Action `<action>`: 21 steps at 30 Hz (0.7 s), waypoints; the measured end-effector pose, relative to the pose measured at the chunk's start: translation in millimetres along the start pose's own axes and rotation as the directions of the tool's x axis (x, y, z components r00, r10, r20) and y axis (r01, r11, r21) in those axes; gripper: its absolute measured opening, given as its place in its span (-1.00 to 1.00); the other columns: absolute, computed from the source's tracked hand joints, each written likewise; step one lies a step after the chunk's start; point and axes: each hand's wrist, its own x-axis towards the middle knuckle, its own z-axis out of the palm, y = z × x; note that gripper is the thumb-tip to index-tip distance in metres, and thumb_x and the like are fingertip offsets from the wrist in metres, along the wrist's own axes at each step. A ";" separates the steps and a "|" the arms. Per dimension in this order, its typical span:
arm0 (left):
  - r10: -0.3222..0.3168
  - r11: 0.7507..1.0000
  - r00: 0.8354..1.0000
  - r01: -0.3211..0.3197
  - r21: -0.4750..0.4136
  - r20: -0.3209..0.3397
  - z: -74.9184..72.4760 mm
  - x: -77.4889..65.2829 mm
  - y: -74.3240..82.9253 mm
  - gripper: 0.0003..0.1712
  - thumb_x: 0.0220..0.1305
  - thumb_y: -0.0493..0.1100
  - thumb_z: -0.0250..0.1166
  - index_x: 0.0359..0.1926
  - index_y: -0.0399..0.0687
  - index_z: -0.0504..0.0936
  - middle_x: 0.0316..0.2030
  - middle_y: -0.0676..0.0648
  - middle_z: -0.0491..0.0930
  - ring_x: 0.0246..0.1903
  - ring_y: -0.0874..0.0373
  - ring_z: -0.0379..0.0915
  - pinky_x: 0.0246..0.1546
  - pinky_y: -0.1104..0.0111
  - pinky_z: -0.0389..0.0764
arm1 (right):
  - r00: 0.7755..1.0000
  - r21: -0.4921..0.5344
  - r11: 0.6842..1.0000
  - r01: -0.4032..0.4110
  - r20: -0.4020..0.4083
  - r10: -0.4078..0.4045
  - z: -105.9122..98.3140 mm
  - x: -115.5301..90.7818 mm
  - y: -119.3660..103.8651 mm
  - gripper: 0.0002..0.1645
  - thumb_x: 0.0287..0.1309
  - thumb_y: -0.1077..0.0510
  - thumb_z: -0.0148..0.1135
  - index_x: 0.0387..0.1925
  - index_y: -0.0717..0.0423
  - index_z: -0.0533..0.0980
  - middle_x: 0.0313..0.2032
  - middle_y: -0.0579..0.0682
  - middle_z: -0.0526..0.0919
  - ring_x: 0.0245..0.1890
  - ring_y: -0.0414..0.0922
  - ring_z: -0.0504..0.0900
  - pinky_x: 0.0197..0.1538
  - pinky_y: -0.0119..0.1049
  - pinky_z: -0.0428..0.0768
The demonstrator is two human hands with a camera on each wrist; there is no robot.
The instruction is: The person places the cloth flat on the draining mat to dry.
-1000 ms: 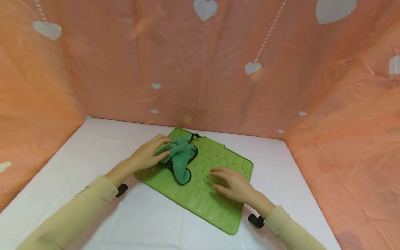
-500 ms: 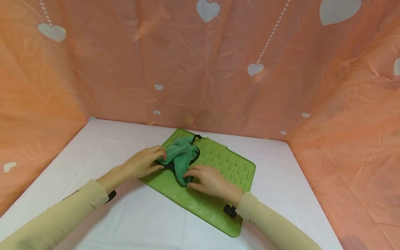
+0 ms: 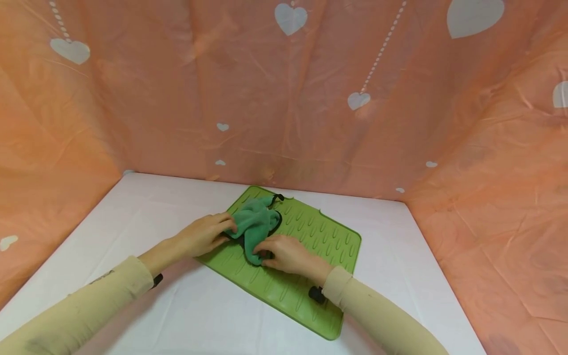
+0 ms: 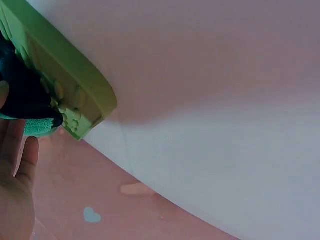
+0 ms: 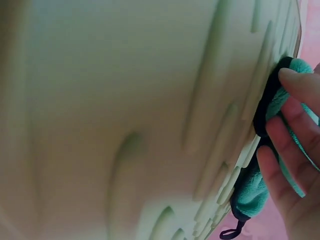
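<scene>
A crumpled green cloth [image 3: 255,219] with dark edging and a small black loop lies on the green ridged mat [image 3: 306,236]. My left hand [image 3: 206,234] pinches its left side between thumb and fingers; the left wrist view shows the dark underside [image 4: 25,90] of the cloth there. At the cloth's near corner, my right hand [image 3: 286,254] pinches the edge. In the right wrist view, the thumb and curled fingers of the right hand [image 5: 295,135] are around the cloth's dark border [image 5: 270,100].
Under the mat is a white-covered table [image 3: 186,315]. Orange sheeting with pale hearts [image 3: 290,18] hangs at the back and along both sides. The mat lies at a slant, its far corner near the back sheet.
My right hand has come left from over the mat to the cloth's near corner and taken hold of it. The left hand has shifted slightly left and down along the cloth's side.
</scene>
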 end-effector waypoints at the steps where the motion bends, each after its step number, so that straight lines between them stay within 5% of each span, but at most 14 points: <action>1: 0.001 1.000 1.000 -0.001 0.000 0.000 -0.2 -0.2 -0.1 -0.62 0.11 -0.39 0.57 -0.09 -0.07 0.64 -0.07 -0.03 0.60 -0.13 0.02 0.65 -0.09 0.13 0.69 | 1.000 0.004 1.000 0.006 -0.003 -0.006 0.2 -0.1 0.2 -0.63 0.23 0.14 0.52 0.08 -0.03 0.72 -0.09 -0.11 0.77 -0.11 -0.20 0.71 -0.07 -0.41 0.65; 11: 0.000 0.999 1.000 -0.001 -0.033 -0.030 -10.7 -0.3 0.2 -0.67 0.15 -0.43 0.53 -0.10 -0.07 0.70 -0.08 -0.04 0.63 -0.14 0.03 0.67 -0.12 0.21 0.72 | 0.998 0.060 0.997 0.039 -0.043 -0.037 -2.8 -8.0 5.4 -0.69 0.36 0.22 0.39 0.11 0.05 0.70 -0.05 -0.04 0.70 -0.03 -0.11 0.70 0.03 -0.33 0.66; 21: -0.003 0.998 0.994 -0.003 -0.058 -0.108 -23.8 -8.1 4.3 -0.65 0.14 -0.51 0.49 -0.13 -0.08 0.71 -0.13 0.04 0.66 -0.13 0.10 0.68 -0.15 0.27 0.73 | 0.988 0.179 0.983 -0.045 -0.136 0.070 -17.0 -32.5 15.1 -0.71 0.51 0.28 0.17 0.16 0.15 0.62 0.04 0.04 0.60 -0.01 -0.08 0.64 0.04 -0.25 0.64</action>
